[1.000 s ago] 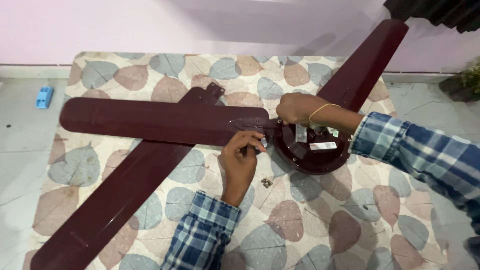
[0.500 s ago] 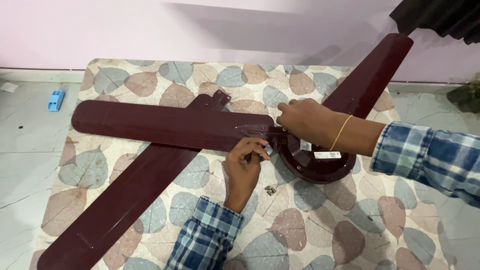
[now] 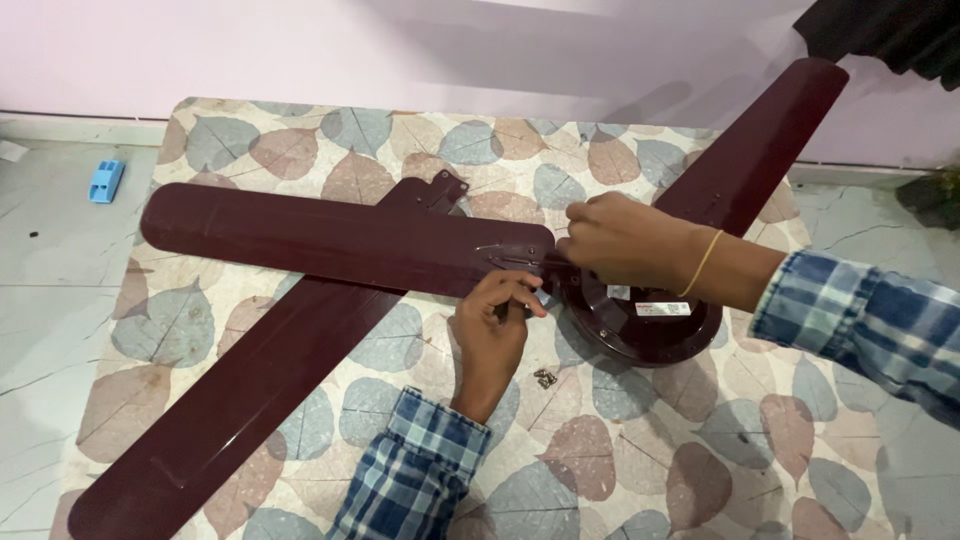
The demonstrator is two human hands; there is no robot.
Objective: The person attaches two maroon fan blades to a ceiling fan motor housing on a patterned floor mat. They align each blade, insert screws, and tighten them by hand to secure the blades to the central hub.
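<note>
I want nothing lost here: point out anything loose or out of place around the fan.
A few small screws lie loose on the leaf-patterned mat, just below the fan motor hub and beside the left hand. They could easily roll away.

The single head-worn camera is looking steeply down and forward from close above, taking in the leaf-patterned floor mat (image 3: pixel 300 420), the dark maroon ceiling fan (image 3: pixel 640 320) and the pale pink wall (image 3: pixel 300 50) beyond.

Soft even indoor light, faint shadows, sharp focus, slight glare
</note>
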